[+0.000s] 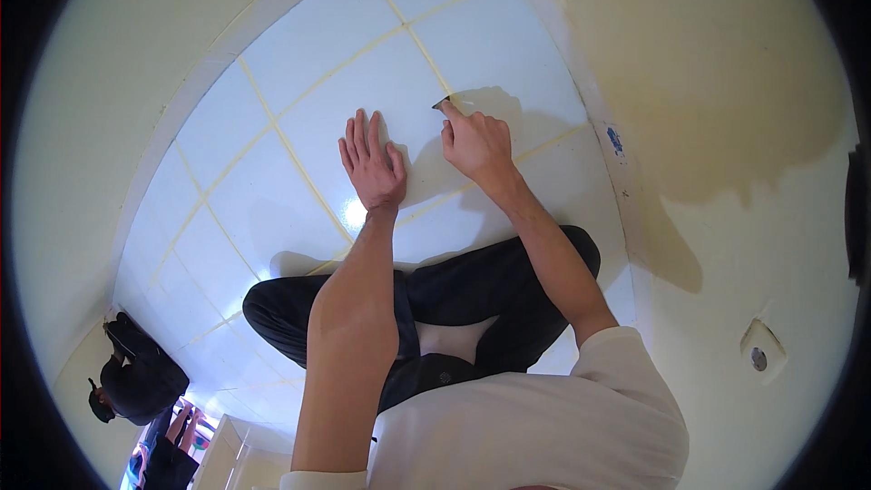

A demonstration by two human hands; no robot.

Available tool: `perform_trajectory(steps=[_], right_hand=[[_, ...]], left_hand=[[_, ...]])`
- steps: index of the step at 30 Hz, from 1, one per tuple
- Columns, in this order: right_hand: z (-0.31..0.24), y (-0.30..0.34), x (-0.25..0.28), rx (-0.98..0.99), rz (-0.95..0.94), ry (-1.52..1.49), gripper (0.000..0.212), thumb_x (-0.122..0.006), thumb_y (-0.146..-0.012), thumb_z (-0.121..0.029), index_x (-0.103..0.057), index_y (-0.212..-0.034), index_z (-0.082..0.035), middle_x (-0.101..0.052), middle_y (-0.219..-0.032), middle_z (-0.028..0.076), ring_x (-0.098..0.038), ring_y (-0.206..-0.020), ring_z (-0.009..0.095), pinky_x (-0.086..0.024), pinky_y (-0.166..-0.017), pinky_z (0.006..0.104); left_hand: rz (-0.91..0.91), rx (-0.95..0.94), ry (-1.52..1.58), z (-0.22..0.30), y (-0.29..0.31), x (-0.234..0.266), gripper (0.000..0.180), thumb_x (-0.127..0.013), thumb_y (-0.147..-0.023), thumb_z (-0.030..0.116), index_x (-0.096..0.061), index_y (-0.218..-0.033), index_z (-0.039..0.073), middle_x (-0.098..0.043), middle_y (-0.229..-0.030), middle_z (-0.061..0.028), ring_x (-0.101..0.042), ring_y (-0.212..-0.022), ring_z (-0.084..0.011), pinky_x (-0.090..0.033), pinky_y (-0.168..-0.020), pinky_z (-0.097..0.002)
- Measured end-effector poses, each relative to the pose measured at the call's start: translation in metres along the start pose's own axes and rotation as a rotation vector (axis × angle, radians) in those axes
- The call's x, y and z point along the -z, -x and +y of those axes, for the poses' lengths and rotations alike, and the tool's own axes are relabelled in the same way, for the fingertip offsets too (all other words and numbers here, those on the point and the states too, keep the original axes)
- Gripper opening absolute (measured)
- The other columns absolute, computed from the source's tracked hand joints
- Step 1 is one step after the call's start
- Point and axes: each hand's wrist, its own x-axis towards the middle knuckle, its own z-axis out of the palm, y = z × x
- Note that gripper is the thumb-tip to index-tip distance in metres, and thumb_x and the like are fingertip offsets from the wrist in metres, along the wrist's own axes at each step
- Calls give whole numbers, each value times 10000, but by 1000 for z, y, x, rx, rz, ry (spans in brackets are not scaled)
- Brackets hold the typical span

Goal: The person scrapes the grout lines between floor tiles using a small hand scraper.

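I sit cross-legged on a floor of pale glossy tiles [354,73] with yellowish joint lines [425,54]. My left hand [374,168] lies palm down on a tile, its fingers stretched out. Ahead and to the right, my right hand [479,142] is closed, with its index finger extended along a small tool with a dark triangular tip [441,103]. That tip meets the floor beside a joint between two tiles. Most of the tool is hidden in my fingers, so its exact kind does not show.
A cream wall [708,63] rises close on my right, carrying a small round metal fitting [758,358]. Another wall [109,127] curves round on the left. At the lower left, a person in dark clothes [150,377] is down by that wall, near a pale upright panel [218,454].
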Motion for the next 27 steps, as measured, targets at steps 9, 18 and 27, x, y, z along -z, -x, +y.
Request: perform_trajectory(steps=[9,18,27], right_hand=[[4,1,-5,25,11,15,344,-631,-918,-159,-648,-1228,-9,-678,-643,159,-696,-595,336,-537,-559,465],[4,1,-4,3,13,19,336,-606,-963,-205,-646,-1259,-51,-667,-628,149,-685,-588,347,-531,-553,473],[3,0,-1,10,10,19,298,-616,-954,-181,-655,-1197,-14,-664,-616,142,-689,-580,335,-530,-542,457]], left_hand=[[-3,1,-1,0,-1,0,589,-467,-973,201,-392,-1557,183,-312,-1660,-66,-235,-1559,-267,-134,-1279,-513],[-8,0,-8,1,1,0,592,-466,-974,198,-387,-1560,178,-321,-1655,-73,-240,-1556,-272,-137,-1278,-513],[4,-8,8,3,0,0,584,-462,-972,196,-404,-1552,172,-318,-1657,-75,-246,-1554,-276,-139,-1279,-510]])
